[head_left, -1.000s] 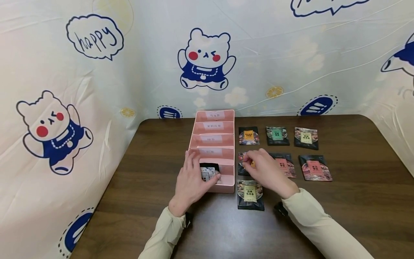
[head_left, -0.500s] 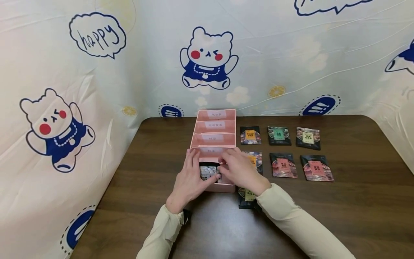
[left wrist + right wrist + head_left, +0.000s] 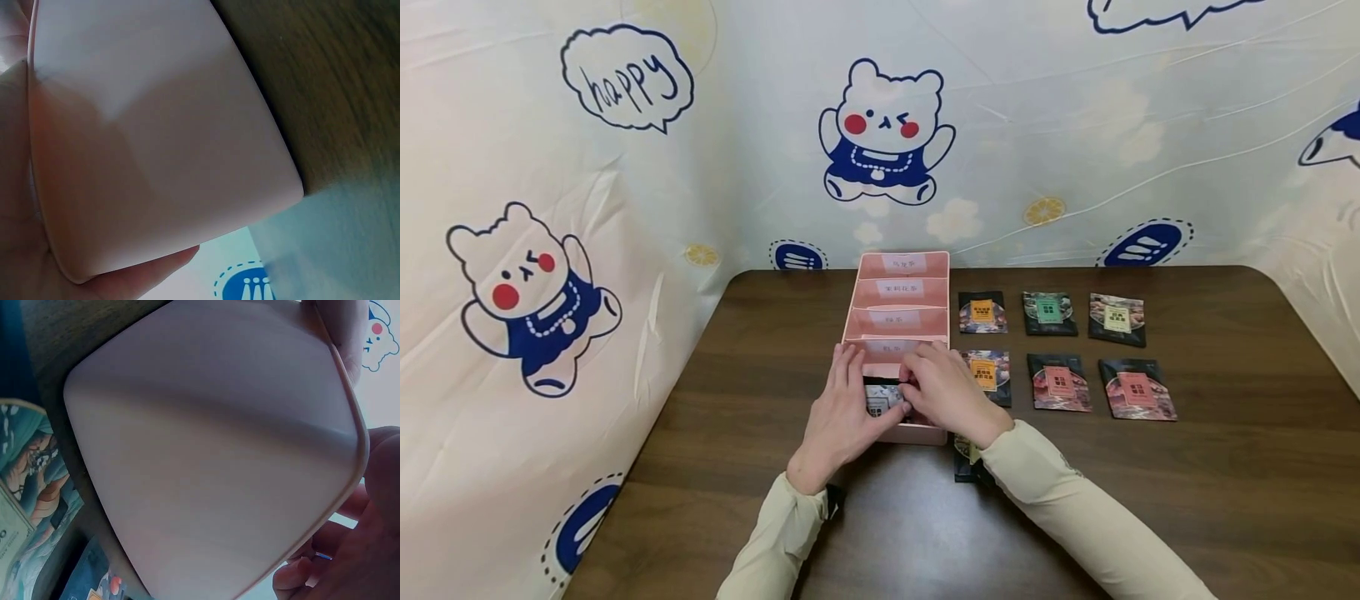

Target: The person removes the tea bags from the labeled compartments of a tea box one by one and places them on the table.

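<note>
A pink divided box [image 3: 910, 434] with labelled compartments stands lengthwise on the table. A black-topped tea packet [image 3: 880, 402] with a pale patterned front stands in its nearest compartment. My left hand [image 3: 837, 417] grips the box's near left side, fingers along the left wall, thumb over the rim against the packet. My right hand [image 3: 951, 387] reaches over the right wall, with curled fingers and thumb pinching the packet's upper right corner; the fingertips are partly hidden. In the wrist views the box's outer wall fills the middle, with the left hand [image 3: 19, 187] and right hand [image 3: 369, 512] at its rim.
Several flat tea packets lie right of the box: orange-labelled [image 3: 982, 313], green-labelled [image 3: 1049, 313], cream-labelled [image 3: 1117, 319] and red-labelled [image 3: 1137, 389]. A yellow-labelled packet [image 3: 964, 458] lies partly under the right forearm. A patterned cloth [image 3: 1030, 100] hangs behind the table [image 3: 715, 417].
My right hand has moved left from above the orange-labelled packet to the packet in the box. That packet's black top sits slightly lower. My left hand has kept its place.
</note>
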`<state>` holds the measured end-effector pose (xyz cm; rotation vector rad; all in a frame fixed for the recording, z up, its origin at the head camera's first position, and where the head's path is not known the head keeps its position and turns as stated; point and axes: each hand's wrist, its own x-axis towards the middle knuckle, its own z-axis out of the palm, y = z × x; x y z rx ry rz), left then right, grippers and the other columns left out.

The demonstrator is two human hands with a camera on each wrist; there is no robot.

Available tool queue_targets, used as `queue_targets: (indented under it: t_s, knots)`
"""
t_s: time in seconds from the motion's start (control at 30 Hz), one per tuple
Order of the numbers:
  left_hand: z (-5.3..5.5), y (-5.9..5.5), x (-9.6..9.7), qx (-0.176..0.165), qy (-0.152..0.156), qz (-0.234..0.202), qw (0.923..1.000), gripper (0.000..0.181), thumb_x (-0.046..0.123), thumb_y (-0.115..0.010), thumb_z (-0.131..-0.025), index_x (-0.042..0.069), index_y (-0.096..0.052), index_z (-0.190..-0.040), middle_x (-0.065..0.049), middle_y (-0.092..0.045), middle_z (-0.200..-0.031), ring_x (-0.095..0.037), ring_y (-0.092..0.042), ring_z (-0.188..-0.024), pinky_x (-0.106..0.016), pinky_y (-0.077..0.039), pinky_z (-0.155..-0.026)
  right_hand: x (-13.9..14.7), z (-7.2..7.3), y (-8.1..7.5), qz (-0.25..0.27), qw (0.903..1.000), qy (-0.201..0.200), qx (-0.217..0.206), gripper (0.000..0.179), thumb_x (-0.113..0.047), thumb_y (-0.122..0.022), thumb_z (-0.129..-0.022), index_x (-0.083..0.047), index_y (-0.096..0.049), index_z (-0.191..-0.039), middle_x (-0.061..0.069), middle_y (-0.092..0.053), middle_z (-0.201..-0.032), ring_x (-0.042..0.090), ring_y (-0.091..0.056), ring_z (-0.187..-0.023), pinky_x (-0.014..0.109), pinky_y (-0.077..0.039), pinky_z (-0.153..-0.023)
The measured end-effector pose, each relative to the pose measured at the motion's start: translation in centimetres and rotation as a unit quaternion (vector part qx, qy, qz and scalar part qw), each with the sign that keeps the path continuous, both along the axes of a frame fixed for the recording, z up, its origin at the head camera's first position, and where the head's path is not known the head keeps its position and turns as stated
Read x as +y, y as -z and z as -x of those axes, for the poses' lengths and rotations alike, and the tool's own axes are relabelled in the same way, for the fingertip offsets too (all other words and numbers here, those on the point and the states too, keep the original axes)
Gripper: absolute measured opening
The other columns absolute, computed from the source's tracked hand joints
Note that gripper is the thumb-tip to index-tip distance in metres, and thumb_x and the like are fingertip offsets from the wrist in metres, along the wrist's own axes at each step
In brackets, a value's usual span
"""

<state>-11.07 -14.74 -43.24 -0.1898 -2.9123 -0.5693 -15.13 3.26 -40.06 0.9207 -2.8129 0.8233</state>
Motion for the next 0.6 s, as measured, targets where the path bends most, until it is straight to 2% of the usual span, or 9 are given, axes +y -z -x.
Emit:
queue_targets:
  t_s: [0.2, 0.6]
  knots:
    - [0.02, -0.03, 0.01, -0.009, -0.001, -0.001, 1.0000, 0.101, 0.071, -0.059, -0.079, 0.004, -0.027, -0.149, -0.015, -0.028, -0.155, -0.031, -0.015, -0.150, -0.053, -0.049, -0.093, 0.01, 0.01, -0.13, 0.003, 0.9999, -0.002, -0.011, 0.009, -0.018, -0.069, -0.087, -0.018, -0.064, -0.079, -0.005, -0.060, -0.079, 0.013, -0.043, -0.075, 0.030, -0.035, -0.067]
    - [0.02, 0.00, -0.03, -0.004, -0.005, 0.003, 1.0000, 0.101, 0.071, -0.059, -0.078, 0.004, -0.029, -0.148, -0.014, -0.029, -0.155, -0.031, -0.016, -0.150, -0.053, -0.050, -0.091, 0.39, 0.02, -0.16, 0.000, 0.9999, 0.001, -0.012, 0.010, -0.018, -0.069, -0.088, -0.018, -0.063, -0.080, -0.006, -0.060, -0.078, 0.013, -0.045, -0.074, 0.030, -0.036, -0.066]
